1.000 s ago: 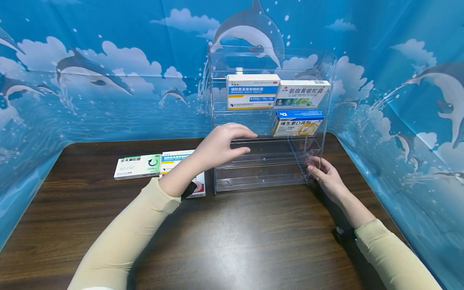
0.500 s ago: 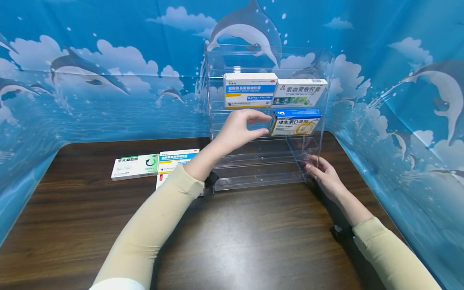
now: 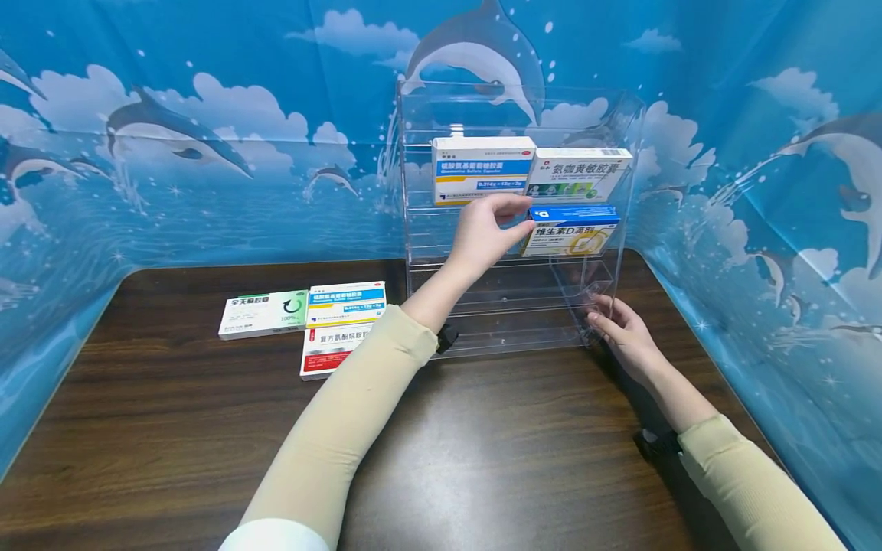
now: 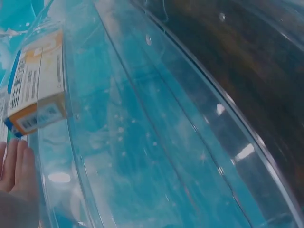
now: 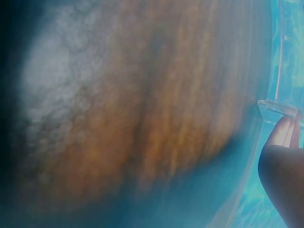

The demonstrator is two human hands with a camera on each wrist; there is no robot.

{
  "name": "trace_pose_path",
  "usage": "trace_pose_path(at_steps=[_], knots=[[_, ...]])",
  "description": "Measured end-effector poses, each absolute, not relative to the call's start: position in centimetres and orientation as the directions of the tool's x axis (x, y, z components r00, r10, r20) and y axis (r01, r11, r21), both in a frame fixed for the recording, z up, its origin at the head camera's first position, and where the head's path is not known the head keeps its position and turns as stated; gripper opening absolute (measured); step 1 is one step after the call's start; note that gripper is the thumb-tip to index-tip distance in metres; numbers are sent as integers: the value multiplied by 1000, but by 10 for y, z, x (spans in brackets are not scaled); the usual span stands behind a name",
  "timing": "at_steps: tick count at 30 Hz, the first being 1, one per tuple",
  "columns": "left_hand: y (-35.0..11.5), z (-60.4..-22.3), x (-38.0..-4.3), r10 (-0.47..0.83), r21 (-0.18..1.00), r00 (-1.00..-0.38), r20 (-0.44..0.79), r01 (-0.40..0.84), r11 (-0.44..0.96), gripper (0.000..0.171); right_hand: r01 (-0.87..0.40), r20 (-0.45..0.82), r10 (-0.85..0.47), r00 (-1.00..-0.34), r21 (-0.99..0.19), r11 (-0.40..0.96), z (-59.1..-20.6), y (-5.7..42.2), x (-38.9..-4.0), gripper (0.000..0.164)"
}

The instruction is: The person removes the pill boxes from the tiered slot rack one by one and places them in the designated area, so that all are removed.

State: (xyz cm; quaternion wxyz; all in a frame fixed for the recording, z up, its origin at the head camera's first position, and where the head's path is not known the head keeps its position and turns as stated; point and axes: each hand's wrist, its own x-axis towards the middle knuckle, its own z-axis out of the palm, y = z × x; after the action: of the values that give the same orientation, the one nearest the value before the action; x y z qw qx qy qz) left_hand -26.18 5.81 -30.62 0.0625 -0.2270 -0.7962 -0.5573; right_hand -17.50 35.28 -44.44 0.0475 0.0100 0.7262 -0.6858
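My left hand [image 3: 491, 229] reaches to the left end of a blue-topped medicine box [image 3: 572, 233] on the second tier of a clear acrylic display rack [image 3: 496, 337]. Its fingertips are right at the box's end; in the left wrist view the fingers [image 4: 18, 164] lie fairly straight beside that box. Low on the rack's right side, my right hand [image 3: 628, 340] pinches the clear side panel between thumb and fingers. On the tier above stand a blue-and-white medicine box [image 3: 482, 170] and a white-and-green medicine box [image 3: 579, 176], side by side.
On the wooden table [image 3: 172, 428], left of the rack, lie a green-and-white box [image 3: 263, 315], another blue-and-white box [image 3: 347, 304] and a red-and-white box [image 3: 331, 353] partly behind my left sleeve. A blue dolphin-print curtain [image 3: 207, 207] stands behind and at the sides.
My left hand has moved right and up from in front of the rack's middle to the blue-topped box's left end. The right hand stays at the side panel.
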Motion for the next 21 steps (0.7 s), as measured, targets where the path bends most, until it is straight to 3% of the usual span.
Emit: trace_pose_path(at_steps=[10, 21], knots=[[74, -311, -257, 222, 827, -888, 404, 458, 326, 36, 23, -21, -64, -998, -999, -34, -448, 352, -176, 27], [83, -316, -255, 152, 782, -872, 466, 486, 390, 32, 28, -27, -62, -998, -999, -30, -450, 352, -176, 27]])
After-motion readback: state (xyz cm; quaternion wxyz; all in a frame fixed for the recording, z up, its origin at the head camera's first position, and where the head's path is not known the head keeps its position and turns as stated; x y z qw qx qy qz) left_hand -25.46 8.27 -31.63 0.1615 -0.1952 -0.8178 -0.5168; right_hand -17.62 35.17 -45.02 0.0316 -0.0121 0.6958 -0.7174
